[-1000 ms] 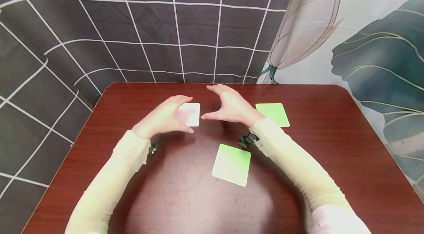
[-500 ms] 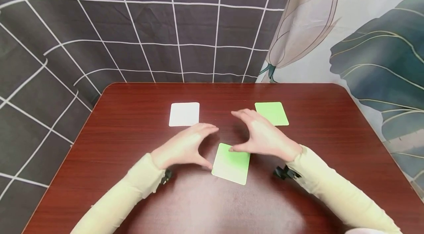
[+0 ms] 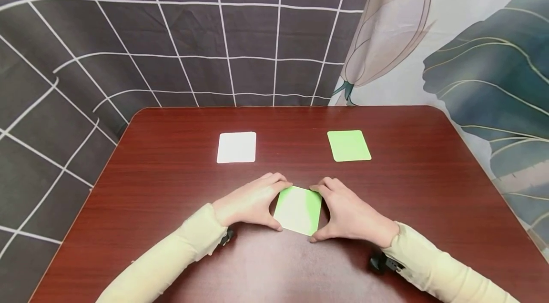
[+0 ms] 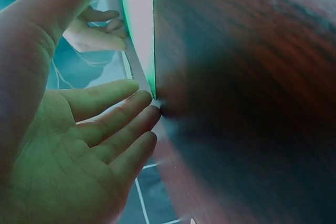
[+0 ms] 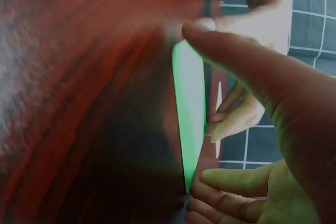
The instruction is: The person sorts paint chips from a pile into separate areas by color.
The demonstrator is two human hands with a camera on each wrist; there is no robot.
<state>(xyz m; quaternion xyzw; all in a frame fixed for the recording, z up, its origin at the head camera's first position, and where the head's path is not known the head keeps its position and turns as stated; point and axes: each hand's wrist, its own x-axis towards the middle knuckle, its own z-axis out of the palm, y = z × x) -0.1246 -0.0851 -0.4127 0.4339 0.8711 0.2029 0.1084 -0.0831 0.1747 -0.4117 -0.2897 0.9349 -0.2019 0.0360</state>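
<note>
A light green square card [image 3: 297,212] with rounded corners lies slightly turned on the table, partly washed out by glare. My left hand [image 3: 253,203] is at its left side, fingertips at the far corner and thumb near the near corner. Across from it, my right hand [image 3: 349,212] has fingertips at the far right corner and thumb at the near right one. In the left wrist view the fingers [image 4: 118,124] look nearly straight beside the card's tip. The right wrist view shows the thumb [image 5: 210,38] at one end of the card and the fingers at the other.
Farther back on the reddish-brown wooden table [image 3: 171,169] lie a white square card [image 3: 237,147] on the left and another green square card [image 3: 349,146] on the right. A dark gridded curtain [image 3: 253,31] hangs behind the table, with a leaf-patterned cloth [image 3: 472,69] to the right.
Both hands have come from the white card toward me and down to the turned green card. They now touch its corners from either side. The cards have not visibly moved.
</note>
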